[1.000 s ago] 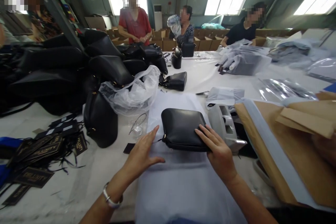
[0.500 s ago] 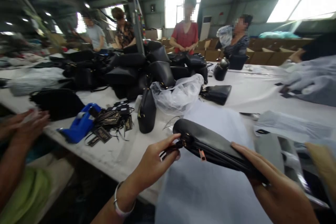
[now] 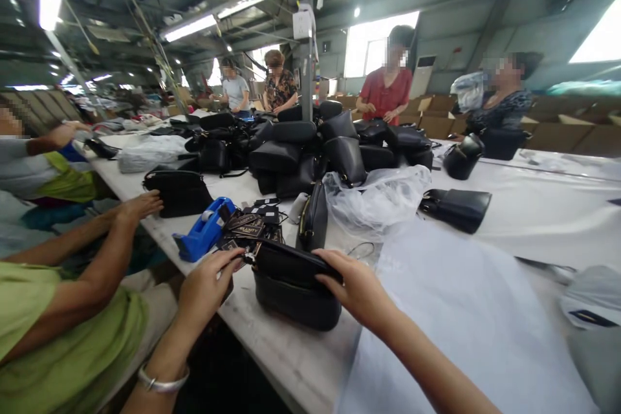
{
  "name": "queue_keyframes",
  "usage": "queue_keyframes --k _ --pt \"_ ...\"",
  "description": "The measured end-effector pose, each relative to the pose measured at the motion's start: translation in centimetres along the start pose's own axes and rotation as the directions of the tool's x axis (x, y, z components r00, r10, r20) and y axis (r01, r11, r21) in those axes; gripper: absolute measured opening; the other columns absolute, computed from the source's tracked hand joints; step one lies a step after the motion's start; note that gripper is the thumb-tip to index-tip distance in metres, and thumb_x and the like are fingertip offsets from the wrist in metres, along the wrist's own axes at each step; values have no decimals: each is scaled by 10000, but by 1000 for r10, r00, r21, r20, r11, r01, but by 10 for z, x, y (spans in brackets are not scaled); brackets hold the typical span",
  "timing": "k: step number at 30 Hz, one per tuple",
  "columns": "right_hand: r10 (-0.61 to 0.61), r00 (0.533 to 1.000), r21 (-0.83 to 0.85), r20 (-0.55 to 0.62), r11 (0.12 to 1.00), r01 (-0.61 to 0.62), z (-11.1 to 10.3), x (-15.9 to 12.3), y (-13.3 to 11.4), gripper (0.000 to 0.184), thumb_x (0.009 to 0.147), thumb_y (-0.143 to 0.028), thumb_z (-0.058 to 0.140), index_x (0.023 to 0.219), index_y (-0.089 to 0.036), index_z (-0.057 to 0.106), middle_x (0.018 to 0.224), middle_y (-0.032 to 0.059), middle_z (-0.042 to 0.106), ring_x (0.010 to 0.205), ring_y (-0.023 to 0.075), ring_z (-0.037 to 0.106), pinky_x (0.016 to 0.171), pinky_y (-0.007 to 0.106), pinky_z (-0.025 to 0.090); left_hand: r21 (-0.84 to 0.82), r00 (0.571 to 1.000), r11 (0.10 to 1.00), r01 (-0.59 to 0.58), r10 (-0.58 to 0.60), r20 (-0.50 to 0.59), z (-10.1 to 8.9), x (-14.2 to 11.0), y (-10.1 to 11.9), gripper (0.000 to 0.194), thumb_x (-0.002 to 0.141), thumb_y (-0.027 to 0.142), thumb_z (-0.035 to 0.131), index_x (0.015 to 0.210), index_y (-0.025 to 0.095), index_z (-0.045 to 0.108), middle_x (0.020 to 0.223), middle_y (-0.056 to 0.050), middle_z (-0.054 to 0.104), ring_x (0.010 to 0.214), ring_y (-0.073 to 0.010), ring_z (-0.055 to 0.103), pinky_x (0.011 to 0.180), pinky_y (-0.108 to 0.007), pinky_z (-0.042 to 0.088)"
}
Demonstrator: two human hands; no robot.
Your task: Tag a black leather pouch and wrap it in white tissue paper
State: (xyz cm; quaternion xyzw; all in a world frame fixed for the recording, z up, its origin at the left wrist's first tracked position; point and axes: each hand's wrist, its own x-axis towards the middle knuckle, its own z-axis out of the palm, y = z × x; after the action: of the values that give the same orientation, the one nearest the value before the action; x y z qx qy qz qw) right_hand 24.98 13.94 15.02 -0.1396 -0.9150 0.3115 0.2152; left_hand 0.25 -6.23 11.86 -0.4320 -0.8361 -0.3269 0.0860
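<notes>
Handbag (image 3: 297, 294) that we held over the white sheet (image 3: 451, 310) now hangs left of it, above the near edge of the table (image 3: 310, 369); our left hand (image 3: 208, 281) pinches its strap end, fingers nearly closed, and our right hand (image 3: 356, 284) clasps its top edge, thumb and fingers closed round it; we count one blue tape dispenser (image 3: 204, 231), one white sheet and four people beyond the table; the heaped black bags (image 3: 291, 149) and tags (image 3: 246, 226) overlap too much to count.
</notes>
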Motion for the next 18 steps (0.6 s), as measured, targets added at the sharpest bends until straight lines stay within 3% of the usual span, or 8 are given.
queue_keyframes --k 3,6,10,11,13,15,18 --pt "3 997 102 -75 995 4 19 7 7 475 894 -164 607 1350 -287 556 1313 34 638 1171 217 617 1007 370 509 143 995 988 50 -37 -96 7 21 -22 364 949 432 461 1138 245 709 1145 -73 718 1076 -285 651 923 -414 522" --pt "58 992 145 -111 989 -41 23 -7 15 494 906 -182 592 1382 -300 532 1343 38 619 1205 219 596 1004 384 521 261 985 964 55 -11 -170 4 39 -23 362 954 337 426 1117 190 714 1181 -119 695 1084 -320 637 934 -459 516" --pt "201 964 150 -173 973 -176 14 -43 20 428 924 -224 574 1344 -307 573 1292 37 649 1114 217 642 925 376 564 233 939 963 -137 201 -279 9 69 21 398 962 203 364 1244 163 642 1321 -120 627 1216 -287 581 1072 -446 438" --pt "228 955 153 -191 968 -201 10 -52 19 411 927 -222 570 1329 -301 587 1276 38 658 1083 211 656 915 369 568 194 929 956 -221 267 -256 15 79 38 414 960 174 369 1307 178 594 1341 -101 619 1234 -254 576 1090 -409 428" --pt "246 948 150 -203 964 -218 4 -68 15 378 931 -216 562 1299 -288 615 1267 39 664 1086 205 660 947 358 556 162 892 889 -428 444 -84 33 103 70 516 919 70 386 1392 232 514 1414 -67 570 1284 -210 548 1093 -360 428" --pt "240 952 137 -190 967 -217 -2 -83 11 349 940 -219 555 1273 -283 637 1284 37 658 1155 204 634 1018 352 519 222 777 745 -629 612 150 54 131 95 680 833 -54 378 1418 275 487 1527 -67 448 1395 -242 434 1112 -418 402" --pt "254 952 121 -170 964 -236 -8 -102 7 315 959 -239 534 1246 -277 659 1300 42 651 1203 198 612 1051 334 497 270 524 450 -851 744 415 79 173 118 683 787 -111 411 1352 241 562 1552 -134 398 1453 -332 323 1109 -567 344"
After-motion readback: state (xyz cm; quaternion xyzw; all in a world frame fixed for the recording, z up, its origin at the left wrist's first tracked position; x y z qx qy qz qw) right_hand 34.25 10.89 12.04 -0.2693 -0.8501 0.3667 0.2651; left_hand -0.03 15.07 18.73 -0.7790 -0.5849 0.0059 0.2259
